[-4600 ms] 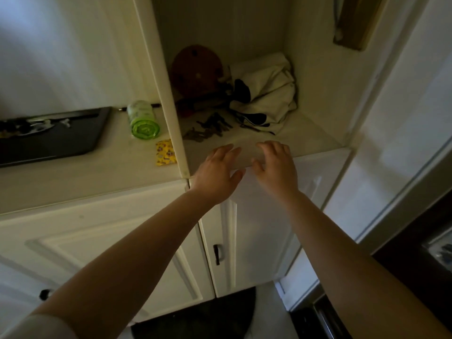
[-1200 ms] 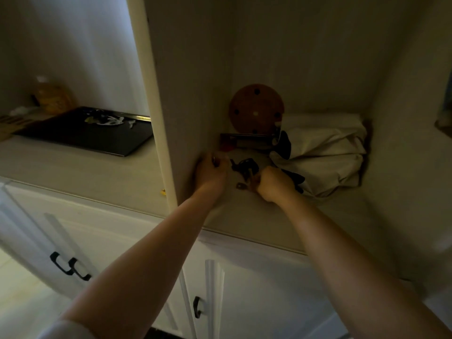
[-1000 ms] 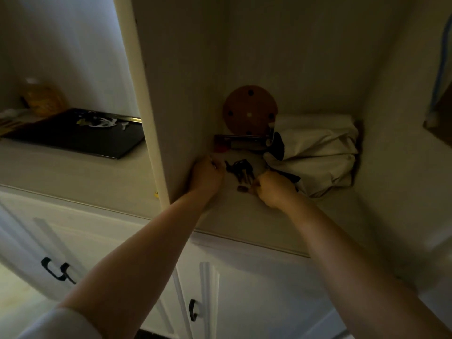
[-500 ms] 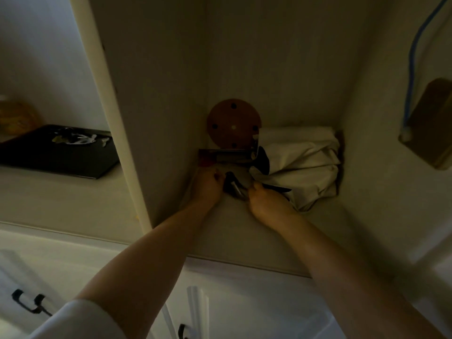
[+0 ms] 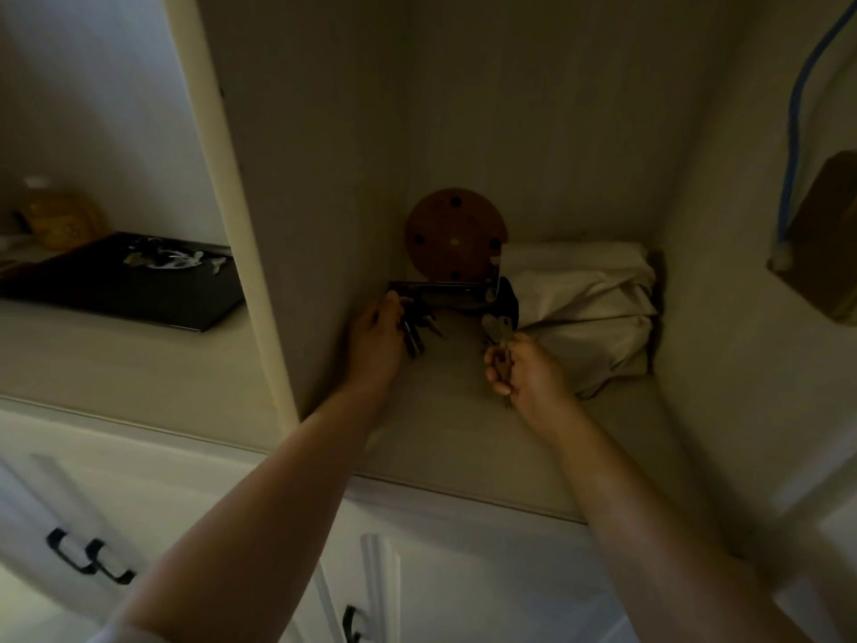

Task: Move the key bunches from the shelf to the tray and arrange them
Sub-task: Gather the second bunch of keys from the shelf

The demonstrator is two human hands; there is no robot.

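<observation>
Both hands are inside the dim shelf alcove point(image 5: 463, 424). My left hand point(image 5: 375, 338) grips a dark key bunch point(image 5: 417, 327) near the alcove's left wall, several keys fanning out to the right of the fingers. My right hand point(image 5: 526, 371) is closed on a second key bunch point(image 5: 501, 331), with light keys sticking up above the fist and one tip showing below it. The black tray point(image 5: 120, 290) lies on the counter to the left, beyond the divider panel, with some pale keys point(image 5: 171, 261) on it.
A round brown disc point(image 5: 454, 241) leans on the alcove's back wall above a dark flat box point(image 5: 440, 294). A crumpled cream cloth bag point(image 5: 584, 313) fills the right back corner. The vertical divider point(image 5: 241, 225) separates alcove and counter. A yellowish jar point(image 5: 60, 220) stands behind the tray.
The hands were together over the keys half a second ago; now they have drawn apart, each holding its own bunch lifted off the shelf. The view has shifted slightly.
</observation>
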